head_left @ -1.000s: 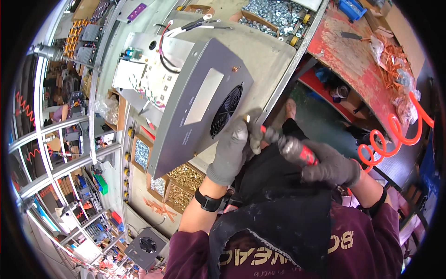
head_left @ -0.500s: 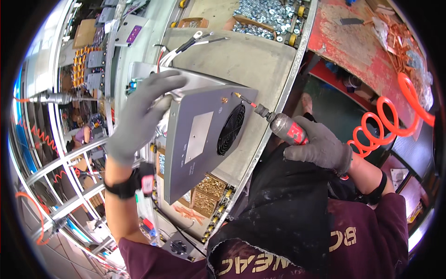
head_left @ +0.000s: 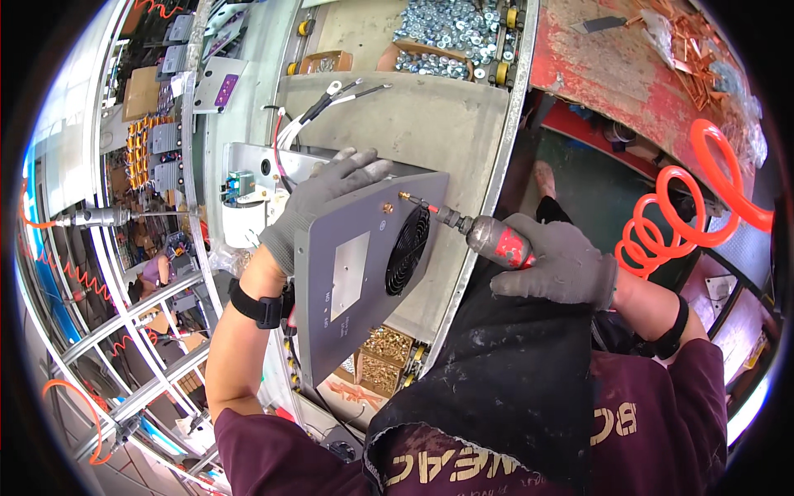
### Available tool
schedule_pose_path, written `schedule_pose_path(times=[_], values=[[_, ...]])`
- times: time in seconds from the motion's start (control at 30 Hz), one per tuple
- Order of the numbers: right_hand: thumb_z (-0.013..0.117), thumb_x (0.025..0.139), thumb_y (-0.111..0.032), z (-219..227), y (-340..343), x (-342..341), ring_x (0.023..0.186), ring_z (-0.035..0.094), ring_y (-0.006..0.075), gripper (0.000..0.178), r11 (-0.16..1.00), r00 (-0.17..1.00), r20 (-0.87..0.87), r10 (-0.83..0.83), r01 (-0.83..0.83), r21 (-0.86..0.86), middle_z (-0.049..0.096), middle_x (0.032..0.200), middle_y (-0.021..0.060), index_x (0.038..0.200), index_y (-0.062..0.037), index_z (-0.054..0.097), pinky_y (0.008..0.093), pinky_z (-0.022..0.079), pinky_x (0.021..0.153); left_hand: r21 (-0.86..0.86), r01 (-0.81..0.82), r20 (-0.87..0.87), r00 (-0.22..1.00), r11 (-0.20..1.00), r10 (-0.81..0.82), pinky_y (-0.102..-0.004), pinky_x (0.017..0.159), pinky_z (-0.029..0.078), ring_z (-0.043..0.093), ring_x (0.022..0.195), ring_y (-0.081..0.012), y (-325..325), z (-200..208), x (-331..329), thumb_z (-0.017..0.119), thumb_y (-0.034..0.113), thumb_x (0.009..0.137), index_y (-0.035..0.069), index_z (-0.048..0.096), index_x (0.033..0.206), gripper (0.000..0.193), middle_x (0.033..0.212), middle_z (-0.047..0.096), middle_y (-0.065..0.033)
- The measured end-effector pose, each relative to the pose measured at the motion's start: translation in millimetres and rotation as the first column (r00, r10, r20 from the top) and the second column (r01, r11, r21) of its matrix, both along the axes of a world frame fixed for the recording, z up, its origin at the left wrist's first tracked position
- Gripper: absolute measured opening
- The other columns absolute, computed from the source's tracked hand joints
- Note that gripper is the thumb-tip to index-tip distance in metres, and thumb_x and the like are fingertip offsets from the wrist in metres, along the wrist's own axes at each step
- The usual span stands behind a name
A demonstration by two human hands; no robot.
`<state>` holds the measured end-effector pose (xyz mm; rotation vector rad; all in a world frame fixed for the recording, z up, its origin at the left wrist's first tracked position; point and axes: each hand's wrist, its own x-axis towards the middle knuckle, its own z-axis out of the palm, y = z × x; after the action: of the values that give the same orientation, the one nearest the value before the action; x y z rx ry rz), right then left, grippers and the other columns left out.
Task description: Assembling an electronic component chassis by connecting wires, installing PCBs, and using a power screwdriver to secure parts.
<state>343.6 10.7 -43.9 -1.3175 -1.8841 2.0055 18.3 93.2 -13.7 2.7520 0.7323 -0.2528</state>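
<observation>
A grey metal panel (head_left: pixel 364 264) with a round black fan grille (head_left: pixel 408 248) and a pale rectangular label stands tilted on the bench. My gloved right hand (head_left: pixel 558 263) is wrapped round a red and grey air screwdriver (head_left: pixel 499 241). The driver's bit points at a small brass fitting (head_left: pixel 404 197) near the panel's far right corner; whether they touch I cannot tell. My gloved left hand (head_left: pixel 327 194) reaches behind the panel's far edge, its fingers stretched out to the right. The panel hides its thumb and part of the palm. Behind it lies a metal chassis (head_left: pixel 248 157) with black and white cables (head_left: pixel 310 116).
Silver washers (head_left: pixel 451 29) and small boxes of hardware lie at the bench's far end. Brass parts (head_left: pixel 385 347) fill boxes near the panel's lower end. An orange coiled hose (head_left: pixel 662 223) hangs at right, by a worn red table (head_left: pixel 612 74). Metal racks stand at left.
My left hand has moved right and farther behind the panel, fingers now straighter. The panel has shifted slightly toward me. The screwdriver has moved a little left and nearer me.
</observation>
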Motion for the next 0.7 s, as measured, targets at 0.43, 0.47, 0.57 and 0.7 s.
schedule_pose_path(times=[0.43, 0.47, 0.57, 0.7], values=[[0.068, 0.075, -0.047, 32, 20, -3, 0.088, 0.062, 0.0342, 0.056, 0.989, 0.980, 0.140, 0.143, -0.148, 0.024, 0.063, 0.087, 0.0179, 0.106, -0.0025, 0.055, 0.0405, 0.047, 0.079, -0.179, -0.321, -0.029, 0.947, 0.930, 0.321, -0.0391, 0.079, 0.042, 0.058, 0.093, -0.0247, 8, 6, 6, 0.064, 0.044, 0.079, 0.015, 0.066, 0.106, 0.040, 0.096, 0.061, -0.0065], [0.068, 0.075, -0.047, 31, 20, -5, 0.088, 0.062, 0.0349, 0.055, 0.990, 0.976, 0.170, 0.139, -0.140, -0.007, 0.063, 0.087, 0.0181, 0.106, -0.0032, 0.055, 0.0413, 0.047, 0.079, -0.231, -0.308, -0.017, 0.950, 0.923, 0.312, -0.0365, 0.074, 0.046, 0.059, 0.090, -0.0258, 9, 7, 6, 0.065, 0.038, 0.080, 0.012, 0.066, 0.106, 0.037, 0.099, 0.061, -0.0079], [0.067, 0.076, -0.048, 30, 21, -7, 0.088, 0.062, 0.0369, 0.054, 0.985, 0.973, 0.180, 0.144, -0.158, 0.065, 0.063, 0.088, 0.0187, 0.107, -0.0047, 0.055, 0.0427, 0.047, 0.078, -0.235, -0.297, -0.058, 0.955, 0.926, 0.292, -0.0354, 0.076, 0.046, 0.060, 0.088, -0.0267, 13, 8, 7, 0.065, 0.037, 0.079, 0.011, 0.066, 0.106, 0.037, 0.095, 0.061, -0.0095], [0.067, 0.077, -0.048, 36, 27, -11, 0.085, 0.061, 0.0390, 0.054, 0.975, 0.969, 0.194, 0.154, -0.180, 0.126, 0.063, 0.088, 0.0193, 0.108, -0.0056, 0.055, 0.0436, 0.047, 0.078, -0.293, -0.312, -0.046, 0.949, 0.904, 0.313, -0.0351, 0.075, 0.047, 0.060, 0.087, -0.0267, 19, 7, 5, 0.066, 0.037, 0.079, 0.010, 0.067, 0.105, 0.038, 0.092, 0.061, -0.0095]])
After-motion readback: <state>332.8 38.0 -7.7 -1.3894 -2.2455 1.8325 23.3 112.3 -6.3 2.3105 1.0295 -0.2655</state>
